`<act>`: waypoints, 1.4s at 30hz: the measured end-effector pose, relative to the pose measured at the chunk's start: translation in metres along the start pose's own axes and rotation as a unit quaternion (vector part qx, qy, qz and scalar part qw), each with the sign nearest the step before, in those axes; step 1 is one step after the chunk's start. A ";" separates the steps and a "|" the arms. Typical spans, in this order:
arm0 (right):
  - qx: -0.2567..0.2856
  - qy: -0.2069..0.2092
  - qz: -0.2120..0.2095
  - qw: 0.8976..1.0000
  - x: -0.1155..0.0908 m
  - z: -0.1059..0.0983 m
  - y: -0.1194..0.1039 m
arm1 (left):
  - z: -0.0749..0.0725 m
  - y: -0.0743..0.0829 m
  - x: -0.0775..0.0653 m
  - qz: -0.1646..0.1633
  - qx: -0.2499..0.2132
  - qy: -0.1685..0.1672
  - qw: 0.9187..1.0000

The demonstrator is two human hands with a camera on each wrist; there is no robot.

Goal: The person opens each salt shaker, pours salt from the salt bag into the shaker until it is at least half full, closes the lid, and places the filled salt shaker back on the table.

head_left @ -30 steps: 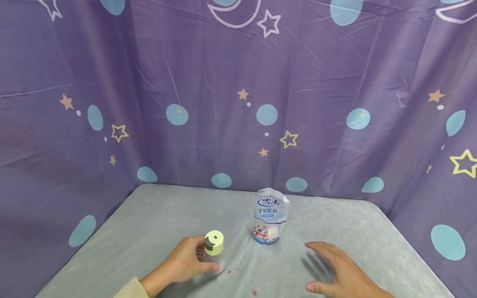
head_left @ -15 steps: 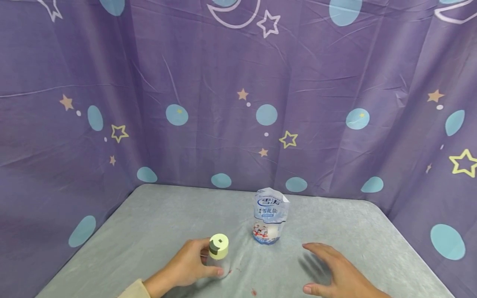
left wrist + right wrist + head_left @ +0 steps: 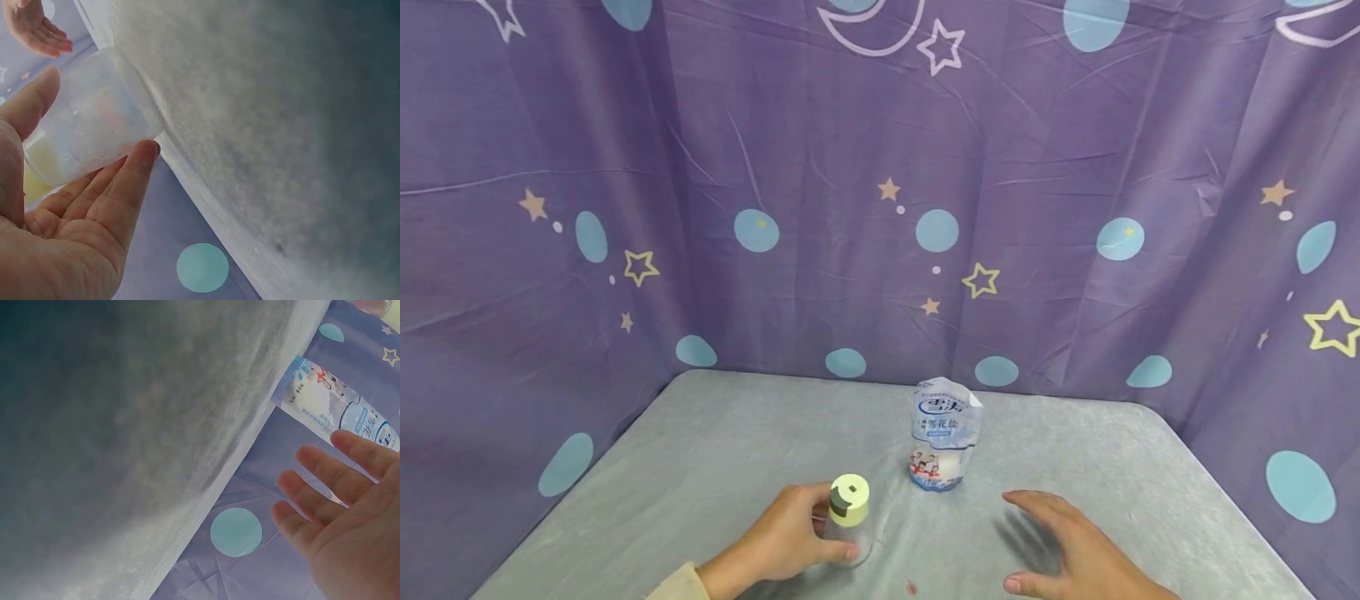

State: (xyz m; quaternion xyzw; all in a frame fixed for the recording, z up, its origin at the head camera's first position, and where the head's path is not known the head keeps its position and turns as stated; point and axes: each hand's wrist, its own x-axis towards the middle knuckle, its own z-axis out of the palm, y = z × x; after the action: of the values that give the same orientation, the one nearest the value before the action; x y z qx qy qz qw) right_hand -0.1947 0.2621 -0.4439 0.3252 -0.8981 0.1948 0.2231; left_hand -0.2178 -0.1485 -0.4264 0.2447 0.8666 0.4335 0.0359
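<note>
My left hand (image 3: 790, 533) holds a clear seasoning bottle (image 3: 100, 119) with a pale yellow lid (image 3: 850, 500). The thumb is on its near side, and the fingers reach round the far side. In the head view the bottle stands upright, low over the table. A blue and white salt pouch (image 3: 942, 437) with a torn-looking top stands upright behind it, slightly to the right. My right hand (image 3: 1075, 550) holds nothing. Its thumb and fingers are spread apart, in front and to the right of the pouch, and the right wrist view shows the fingers (image 3: 337, 475) extended.
A grey cloth covers the table (image 3: 737, 442). Small red marks (image 3: 912, 587) show on it near the front. A purple curtain (image 3: 820, 292) with moons and stars hangs behind the table and along both sides.
My left hand has shifted the bottle to the right and slightly toward me. The right hand has drifted a little left. The salt pouch has stayed in place.
</note>
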 end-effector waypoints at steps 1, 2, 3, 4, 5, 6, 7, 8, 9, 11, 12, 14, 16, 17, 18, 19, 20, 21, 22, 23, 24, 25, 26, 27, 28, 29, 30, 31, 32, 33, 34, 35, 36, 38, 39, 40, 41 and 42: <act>0.001 -0.002 0.001 1.000 0.000 0.000 0.000 | 0.000 0.000 0.000 0.001 -0.002 0.001 1.000; 0.001 -0.003 0.002 1.000 0.000 0.000 0.000 | 0.001 0.001 0.000 0.002 -0.003 0.002 1.000; 0.001 -0.004 0.003 1.000 0.000 0.001 0.000 | 0.001 0.001 0.000 0.004 -0.002 0.003 1.000; 0.001 -0.005 0.003 1.000 0.001 0.001 0.000 | 0.002 0.001 0.000 0.005 -0.001 0.005 1.000; 0.001 -0.005 0.003 1.000 0.001 0.001 -0.001 | 0.003 0.002 0.000 0.006 0.001 0.007 1.000; 0.001 -0.007 0.004 1.000 0.001 0.001 -0.001 | 0.004 0.002 0.000 0.008 0.003 0.009 1.000; 0.000 -0.007 0.004 1.000 0.001 0.001 -0.001 | 0.004 0.002 0.000 0.008 0.004 0.011 1.000; 0.000 -0.007 0.005 1.000 0.001 0.001 -0.001 | 0.005 0.003 0.000 0.009 0.007 0.013 1.000; 0.000 -0.008 0.004 1.000 0.001 0.000 -0.002 | 0.005 0.003 0.000 0.009 0.006 0.013 1.000; 0.000 -0.007 0.003 1.000 0.002 0.000 -0.002 | 0.007 0.004 0.001 0.010 0.007 0.013 1.000; -0.001 -0.006 0.002 1.000 0.002 0.000 -0.003 | 0.007 0.004 0.001 0.011 0.008 0.013 1.000; 0.000 -0.005 -0.001 1.000 0.003 -0.001 -0.004 | 0.008 0.005 0.001 0.014 0.012 0.013 1.000; 0.002 -0.004 -0.007 1.000 0.004 -0.001 -0.005 | 0.009 0.006 0.001 0.016 0.015 0.011 1.000; 0.003 -0.004 -0.009 1.000 0.004 -0.002 -0.006 | 0.010 0.007 0.001 0.016 0.017 0.010 1.000; 0.004 -0.004 -0.011 1.000 0.004 -0.002 -0.006 | 0.010 0.008 0.001 0.016 0.018 0.009 1.000; 0.005 -0.004 -0.013 1.000 0.005 -0.002 -0.007 | 0.011 0.008 0.001 0.015 0.019 0.008 1.000; 0.005 -0.005 -0.016 1.000 0.005 -0.002 -0.008 | 0.012 0.009 0.002 0.015 0.019 0.007 1.000; 0.005 -0.005 -0.016 1.000 0.005 -0.002 -0.008 | 0.013 0.010 0.002 0.015 0.018 0.006 1.000; 0.005 -0.006 -0.015 1.000 0.005 -0.002 -0.009 | 0.014 0.011 0.002 0.014 0.016 0.004 1.000; 0.004 -0.007 -0.014 1.000 0.005 -0.002 -0.010 | 0.015 0.011 0.002 0.013 0.016 0.003 1.000; 0.004 -0.009 -0.012 1.000 0.006 -0.002 -0.010 | 0.015 0.012 0.002 0.013 0.015 0.003 1.000; 0.004 -0.010 -0.009 1.000 0.006 -0.002 -0.010 | 0.016 0.012 0.002 0.015 0.014 0.002 1.000; 0.004 -0.011 -0.007 1.000 0.006 -0.002 -0.011 | 0.017 0.012 0.002 0.015 0.012 0.002 1.000; 0.005 -0.012 -0.007 1.000 0.006 -0.002 -0.011 | 0.018 0.013 0.003 0.016 0.010 0.001 1.000; 0.005 -0.013 -0.007 1.000 0.006 -0.002 -0.011 | 0.019 0.013 0.002 0.018 0.008 0.001 1.000; 0.006 -0.012 -0.008 1.000 0.006 -0.002 -0.011 | 0.019 0.013 0.002 0.022 0.007 0.003 1.000; 0.007 -0.012 -0.009 1.000 0.007 -0.002 -0.012 | 0.020 0.013 0.002 0.025 0.007 0.004 1.000; 0.008 -0.011 -0.011 1.000 0.007 -0.002 -0.012 | 0.021 0.013 0.002 0.029 0.007 0.006 1.000; 0.009 -0.010 -0.012 1.000 0.007 -0.002 -0.012 | 0.021 0.013 0.002 0.032 0.007 0.008 0.999; 0.010 -0.009 -0.013 1.000 0.007 -0.002 -0.013 | 0.022 0.013 0.002 0.037 0.010 0.009 0.999; 0.011 -0.008 -0.013 1.000 0.008 -0.002 -0.013 | 0.022 0.013 0.002 0.040 0.012 0.011 0.999; 0.013 -0.007 -0.011 1.000 0.008 -0.002 -0.014 | 0.023 0.014 0.002 0.043 0.016 0.013 0.999; 0.014 -0.007 -0.010 1.000 0.008 -0.002 -0.015 | 0.023 0.014 0.002 0.046 0.019 0.014 0.999; 0.017 -0.005 -0.007 1.000 0.009 -0.002 -0.017 | 0.025 0.014 0.001 0.051 0.023 0.016 0.998; 0.018 -0.004 -0.006 1.000 0.009 -0.002 -0.017 | 0.025 0.015 0.001 0.053 0.025 0.017 0.998; 0.019 -0.004 -0.004 1.000 0.009 -0.002 -0.018 | 0.026 0.015 0.001 0.054 0.026 0.017 0.998; 0.020 -0.003 -0.002 1.000 0.010 -0.001 -0.019 | 0.026 0.016 0.001 0.055 0.026 0.017 0.998; 0.019 -0.003 -0.001 1.000 0.010 -0.001 -0.019 | 0.027 0.016 0.001 0.054 0.026 0.016 0.998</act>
State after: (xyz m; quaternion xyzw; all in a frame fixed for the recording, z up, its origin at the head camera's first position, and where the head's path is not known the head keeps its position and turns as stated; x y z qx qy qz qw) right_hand -0.1884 0.2440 -0.4339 0.3313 -0.8943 0.2109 0.2146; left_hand -0.2050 -0.1201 -0.4303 0.2846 0.8635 0.4162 -0.0075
